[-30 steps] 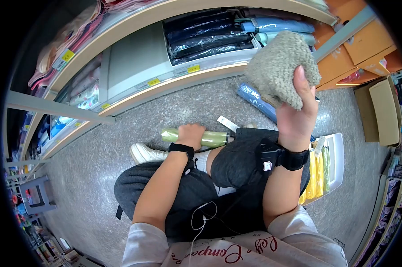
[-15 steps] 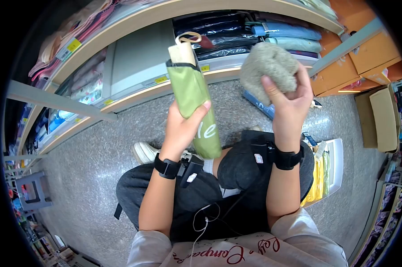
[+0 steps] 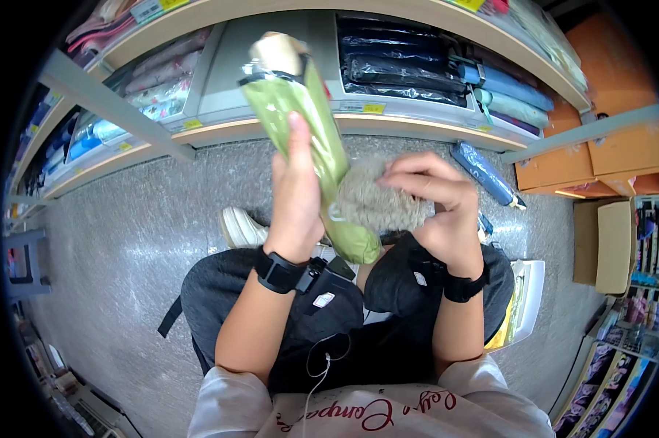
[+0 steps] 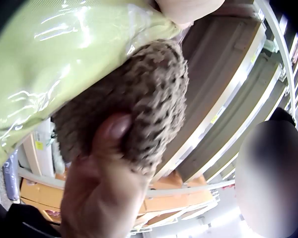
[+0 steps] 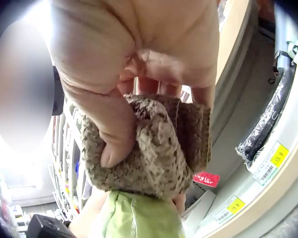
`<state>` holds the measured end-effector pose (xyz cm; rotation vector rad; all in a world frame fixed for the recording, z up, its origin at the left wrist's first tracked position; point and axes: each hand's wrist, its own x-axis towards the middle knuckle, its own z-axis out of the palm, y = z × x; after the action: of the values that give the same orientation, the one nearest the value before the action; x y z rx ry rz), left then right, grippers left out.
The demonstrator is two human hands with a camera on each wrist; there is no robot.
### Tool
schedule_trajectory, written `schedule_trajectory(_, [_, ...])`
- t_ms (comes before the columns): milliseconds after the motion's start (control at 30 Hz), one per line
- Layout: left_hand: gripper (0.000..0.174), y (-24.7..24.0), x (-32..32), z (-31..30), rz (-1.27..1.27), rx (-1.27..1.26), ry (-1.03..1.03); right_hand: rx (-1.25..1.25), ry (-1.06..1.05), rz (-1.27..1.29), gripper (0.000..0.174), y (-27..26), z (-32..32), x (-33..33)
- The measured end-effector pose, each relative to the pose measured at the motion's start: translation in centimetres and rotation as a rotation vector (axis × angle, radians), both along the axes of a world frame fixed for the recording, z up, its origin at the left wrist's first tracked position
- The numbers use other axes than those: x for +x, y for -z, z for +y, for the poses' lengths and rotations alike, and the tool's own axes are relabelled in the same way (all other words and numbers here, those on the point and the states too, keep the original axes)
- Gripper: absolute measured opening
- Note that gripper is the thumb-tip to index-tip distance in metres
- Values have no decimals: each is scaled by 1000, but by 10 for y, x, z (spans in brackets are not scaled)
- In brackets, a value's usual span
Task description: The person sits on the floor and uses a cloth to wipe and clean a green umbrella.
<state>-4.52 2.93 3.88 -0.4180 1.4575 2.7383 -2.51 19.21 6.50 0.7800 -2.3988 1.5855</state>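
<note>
My left hand [image 3: 298, 191] grips a green folded umbrella [image 3: 280, 117] in a clear plastic sleeve, tilted with its pale handle end up and away from me. In my right hand [image 3: 446, 208] is a bunched grey-brown fluffy cloth [image 3: 380, 201], pinched between thumb and fingers. The cloth overlaps the lower part of the umbrella in the head view. From the left wrist, the cloth [image 4: 159, 94] lies right along the edge of the plastic sleeve [image 4: 49, 59]. The right wrist view shows the thumb pressed into the folded cloth [image 5: 154, 148], with the green umbrella [image 5: 139, 218] just beneath.
A blue packaged umbrella [image 3: 486, 171] lies on the floor beyond my right hand. Shelves ahead hold dark packaged umbrellas [image 3: 402, 69] and patterned ones at left. A white box [image 3: 530, 299] with yellow packages sits by my right knee. An open cardboard box [image 3: 612, 248] stands farther right.
My left hand picked the green umbrella up off the floor and raised it in front of me. My right hand brought the cloth down and leftward to the umbrella. The head view has shifted slightly.
</note>
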Motion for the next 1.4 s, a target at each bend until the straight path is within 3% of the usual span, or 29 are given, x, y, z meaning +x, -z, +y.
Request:
schedule_trajectory(133, [59,-4,-4,-27,73,209,22,-41,-147,-212,52,-1,7,2])
schedule_trajectory(267, [66,-15,-4,-34,63,429,61,-179,-329,-390,38,-1,19,-1])
schedule_trajectory(400, [56,-11,-3,-31,60,579,190,-359,-435,-453,51,14,22,-2])
schedule_trajectory(500, [45,-4,0,-20,39,650,211,-326,-384,-446,56,17,20,-4])
schedule_trajectory(600, [44,-14,6,-10,-40,519,222,-341,-368,-415,51,17,20,-4])
schedule_trajectory(700, [42,-6,6,-5,32,607,315,-259,-141,-258,49,14,18,-1])
schedule_trajectory(800, [44,-8,10,4,72,576,381,-345,129,-172,50,18,5,1])
schedule_trajectory(867, [47,-8,18,5,42,545,466,-490,216,-218,51,25,-2,2])
schedule_trajectory(967, [49,-4,19,15,32,531,367,-571,280,-263,49,25,-8,3])
schedule_trajectory(1067, [44,-3,15,13,127,556,297,-392,104,-236,47,22,6,1])
schedule_trajectory(1133, [40,-4,9,5,219,534,249,-482,2,-340,46,19,9,5])
schedule_trajectory(1233, [34,-10,6,-15,116,820,257,-564,-215,-584,50,15,22,8])
schedule_trajectory(1267, [34,-9,4,-22,106,929,280,-450,-468,-548,55,18,27,-4])
schedule_trajectory(1367, [34,-7,-2,-33,106,1020,254,-543,-823,-625,62,22,16,-1])
schedule_trajectory(1400, [35,-6,-3,-36,130,1049,254,-567,-823,-626,63,26,9,2])
